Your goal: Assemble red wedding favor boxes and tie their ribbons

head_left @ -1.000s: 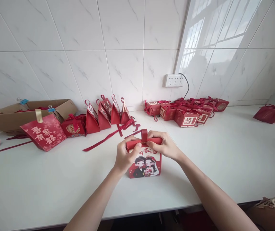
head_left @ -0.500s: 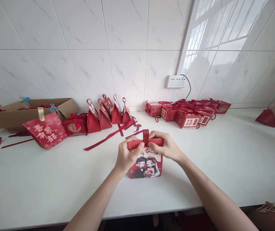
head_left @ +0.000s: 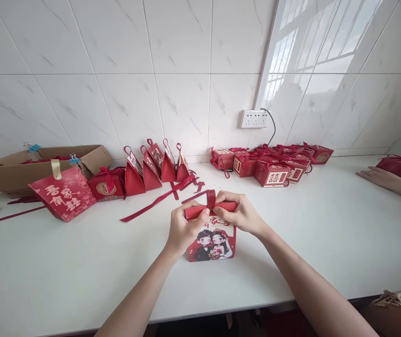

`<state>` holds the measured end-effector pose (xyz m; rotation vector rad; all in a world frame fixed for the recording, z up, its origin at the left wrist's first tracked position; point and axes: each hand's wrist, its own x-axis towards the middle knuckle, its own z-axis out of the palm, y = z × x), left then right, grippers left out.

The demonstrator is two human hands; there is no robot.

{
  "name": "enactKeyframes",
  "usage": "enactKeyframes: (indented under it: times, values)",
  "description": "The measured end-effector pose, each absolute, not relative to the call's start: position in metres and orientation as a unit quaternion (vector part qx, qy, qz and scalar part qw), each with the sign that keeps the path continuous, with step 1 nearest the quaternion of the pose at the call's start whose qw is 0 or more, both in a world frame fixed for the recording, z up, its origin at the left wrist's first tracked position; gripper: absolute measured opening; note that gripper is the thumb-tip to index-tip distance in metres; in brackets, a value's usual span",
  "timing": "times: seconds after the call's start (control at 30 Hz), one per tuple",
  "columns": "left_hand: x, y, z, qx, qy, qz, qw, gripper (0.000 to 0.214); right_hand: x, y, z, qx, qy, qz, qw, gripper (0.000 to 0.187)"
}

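Note:
A red wedding gift box (head_left: 211, 245) with a cartoon bride and groom on its front stands upright on the white table before me. My left hand (head_left: 187, 224) grips the left end of its folded red top, thumb on the front and fingers behind. At the right end my right hand (head_left: 237, 213) pinches the same top flap, its thumb near the middle. Between the two thumbs a red ribbon loop (head_left: 211, 199) rises from the top. The fingers behind the flap are partly hidden.
Behind stand several triangular red boxes (head_left: 135, 180), a cardboard carton (head_left: 46, 159) and a pink-red box (head_left: 67, 194). Loose ribbon (head_left: 158, 199) lies near them. Tied red boxes (head_left: 272, 174) crowd by the wall under a power strip (head_left: 253, 119). Another person's hand (head_left: 379, 178) rests at right beside a box.
The view has shifted slightly. My hands keep their hold on the box top. At the right, the other person's hand has come down onto the table beside the red box there.

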<state>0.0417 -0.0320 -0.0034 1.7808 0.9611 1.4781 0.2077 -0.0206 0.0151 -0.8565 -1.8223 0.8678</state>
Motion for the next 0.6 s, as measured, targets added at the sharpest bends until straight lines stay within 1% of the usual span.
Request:
enactKeyframes:
  times: [0.17, 0.3, 0.43, 0.6]
  values:
    - [0.0392, -0.0313, -0.0075, 0.664, 0.356, 0.560, 0.345, 0.021, 0.2073, -0.0214, 0.0142, -0.353, -0.725, 0.377, 0.454, 0.005]
    - [0.0386, -0.0313, -0.0081, 0.672, 0.333, 0.556, 0.359, 0.023, 0.2070, -0.0222, 0.0122, -0.357, -0.717, 0.398, 0.447, 0.006]
    - [0.0405, -0.0325, -0.0062, 0.665, 0.357, 0.562, 0.340, 0.028, 0.2066, -0.0228, 0.0128, -0.357, -0.719, 0.394, 0.447, 0.007]
    - [0.0421, -0.0366, -0.0069, 0.667, 0.381, 0.567, 0.296, 0.024, 0.2076, -0.0236, 0.0127, -0.364, -0.744, 0.347, 0.439, 0.015]
